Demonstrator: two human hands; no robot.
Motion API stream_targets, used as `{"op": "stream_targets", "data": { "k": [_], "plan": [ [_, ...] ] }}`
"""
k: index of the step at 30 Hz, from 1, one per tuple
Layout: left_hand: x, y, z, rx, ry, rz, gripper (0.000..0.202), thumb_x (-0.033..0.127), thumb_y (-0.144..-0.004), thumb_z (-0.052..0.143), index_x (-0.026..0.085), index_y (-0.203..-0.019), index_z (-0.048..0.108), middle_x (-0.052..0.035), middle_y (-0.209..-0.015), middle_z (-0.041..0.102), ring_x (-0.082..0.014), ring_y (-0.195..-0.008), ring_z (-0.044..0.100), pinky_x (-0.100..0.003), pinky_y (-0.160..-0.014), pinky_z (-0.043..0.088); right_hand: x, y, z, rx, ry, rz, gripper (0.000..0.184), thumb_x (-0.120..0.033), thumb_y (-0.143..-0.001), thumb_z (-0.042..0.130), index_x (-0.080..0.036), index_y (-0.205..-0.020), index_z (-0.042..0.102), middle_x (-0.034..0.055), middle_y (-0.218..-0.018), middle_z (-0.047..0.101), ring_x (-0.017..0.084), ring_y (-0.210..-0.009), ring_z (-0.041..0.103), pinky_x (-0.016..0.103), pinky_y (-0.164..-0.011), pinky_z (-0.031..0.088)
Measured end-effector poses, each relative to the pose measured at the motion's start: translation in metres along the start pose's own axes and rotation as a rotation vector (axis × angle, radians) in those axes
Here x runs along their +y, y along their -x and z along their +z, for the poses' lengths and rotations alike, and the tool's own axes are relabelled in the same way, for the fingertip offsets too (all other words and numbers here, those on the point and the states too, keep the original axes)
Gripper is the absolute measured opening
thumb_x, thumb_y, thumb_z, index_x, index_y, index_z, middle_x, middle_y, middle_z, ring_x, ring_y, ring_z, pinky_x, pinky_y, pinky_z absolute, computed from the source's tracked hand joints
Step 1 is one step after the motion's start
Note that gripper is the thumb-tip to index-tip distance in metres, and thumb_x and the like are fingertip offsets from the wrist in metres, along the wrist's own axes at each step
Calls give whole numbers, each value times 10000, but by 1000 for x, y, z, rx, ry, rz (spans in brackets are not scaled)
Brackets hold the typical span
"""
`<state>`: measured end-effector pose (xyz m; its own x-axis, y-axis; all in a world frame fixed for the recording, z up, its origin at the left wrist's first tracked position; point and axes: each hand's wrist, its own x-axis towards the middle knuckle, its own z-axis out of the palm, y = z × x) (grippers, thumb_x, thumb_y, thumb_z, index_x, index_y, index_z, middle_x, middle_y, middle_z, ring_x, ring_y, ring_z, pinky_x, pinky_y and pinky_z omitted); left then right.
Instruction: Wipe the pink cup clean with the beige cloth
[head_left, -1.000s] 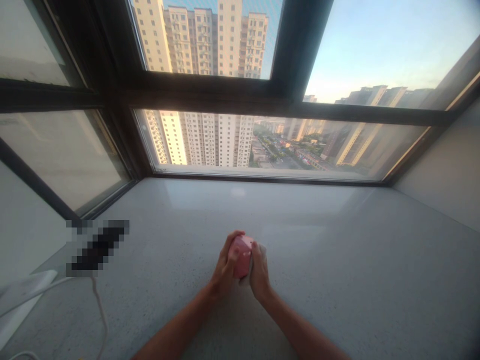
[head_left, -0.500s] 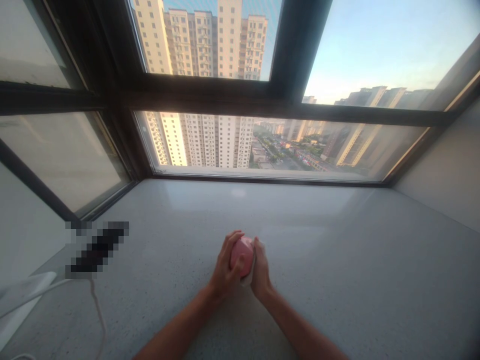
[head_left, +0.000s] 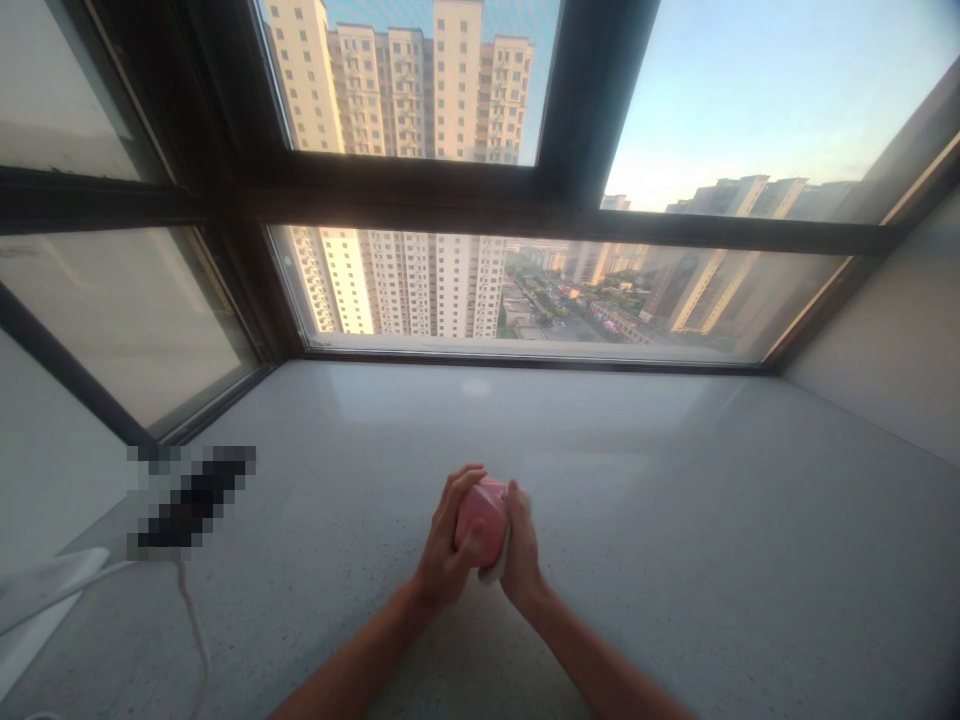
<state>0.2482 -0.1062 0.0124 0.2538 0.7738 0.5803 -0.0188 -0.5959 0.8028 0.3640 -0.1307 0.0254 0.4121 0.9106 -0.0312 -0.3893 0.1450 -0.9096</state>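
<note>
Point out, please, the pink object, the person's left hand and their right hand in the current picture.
Pink object (head_left: pixel 487 510): head view, on its exposed surface between the hands.
Left hand (head_left: pixel 442 550): head view, on the back of the hand.
Right hand (head_left: pixel 522 548): head view, on the back of the hand.

Glossy pink object (head_left: pixel 487 500); pale cloth (head_left: pixel 491 573) against one side.
</note>
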Motion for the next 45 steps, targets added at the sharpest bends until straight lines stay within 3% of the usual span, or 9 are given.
{"op": "stream_targets", "data": {
  "k": [4, 10, 13, 21, 24, 30, 34, 39, 45],
  "plan": [
    [1, 0, 5, 20, 194, -290, 536, 614, -1090, 438, 247, -1458, 571, -108, -1374, 682, -280, -1177, 681, -429, -1062, 566, 1, 3, -3, -59, 99, -87, 669, -857, -842, 683, -203, -713, 633, -16, -643, 549, 144, -589, 497, 259, -528, 470],
    [-12, -1, -7, -135, -96, 90, 890, 664, -993, 625, 323, -1722, 244, -173, -1765, 282, -426, -1640, 284, -648, -1301, 322, -8, -15, 1, -54, -101, 162, 572, -761, -801, 753, -192, -823, 696, 9, -753, 679, 186, -689, 616, 291, -652, 552],
    [-10, -5, -15, -284, -255, 269, 865, 570, -954, 719, 339, -1693, 332, -177, -1773, 245, -450, -1645, 251, -688, -1293, 302, -10, -18, 3, -196, -202, 394, 640, -801, -829, 667, -165, -873, 727, 44, -740, 695, 225, -691, 662, 319, -619, 554],
    [-12, 3, -1, -14, -28, 36, 479, 499, -1084, 492, 309, -1524, 490, -133, -1539, 532, -344, -1442, 531, -549, -1200, 473, 1, 0, -2, 58, 73, -57, 643, -847, -809, 728, -206, -789, 685, -4, -712, 630, 176, -656, 577, 286, -592, 536],
    [-13, 3, -3, -91, -171, 214, 530, 480, -1011, 645, 313, -1503, 538, -144, -1620, 455, -365, -1476, 487, -558, -1216, 443, -1, -3, 0, 50, 17, -41, 630, -834, -855, 686, -207, -790, 692, 7, -722, 649, 182, -665, 600, 290, -608, 549],
    [-6, 1, -2, -6, 66, -62, 477, 502, -1097, 441, 288, -1518, 507, -131, -1483, 587, -314, -1312, 617, -496, -1128, 523, -2, 0, 0, 0, 105, -86, 652, -852, -842, 692, -209, -740, 660, -16, -661, 582, 157, -590, 543, 283, -549, 504],
    [-8, 0, -4, -72, -134, 175, 536, 519, -1004, 641, 295, -1486, 574, -150, -1591, 491, -377, -1455, 501, -562, -1215, 435, 0, -4, -1, 22, 27, -30, 637, -844, -850, 684, -209, -800, 690, -1, -730, 642, 176, -666, 600, 291, -606, 551],
    [-9, 1, -2, -6, 54, -63, 477, 515, -1097, 438, 296, -1513, 518, -123, -1473, 597, -315, -1271, 641, -498, -1117, 528, 1, -3, -3, 23, 97, -50, 643, -846, -835, 709, -209, -765, 670, -7, -689, 600, 162, -627, 554, 267, -543, 509],
    [-9, 1, -5, -77, -124, 119, 542, 527, -1005, 638, 291, -1489, 572, -149, -1590, 499, -371, -1442, 524, -543, -1200, 453, 0, -4, 0, 40, 38, -13, 658, -867, -844, 674, -210, -817, 699, 13, -754, 653, 186, -682, 605, 292, -586, 545]
  ]
}}
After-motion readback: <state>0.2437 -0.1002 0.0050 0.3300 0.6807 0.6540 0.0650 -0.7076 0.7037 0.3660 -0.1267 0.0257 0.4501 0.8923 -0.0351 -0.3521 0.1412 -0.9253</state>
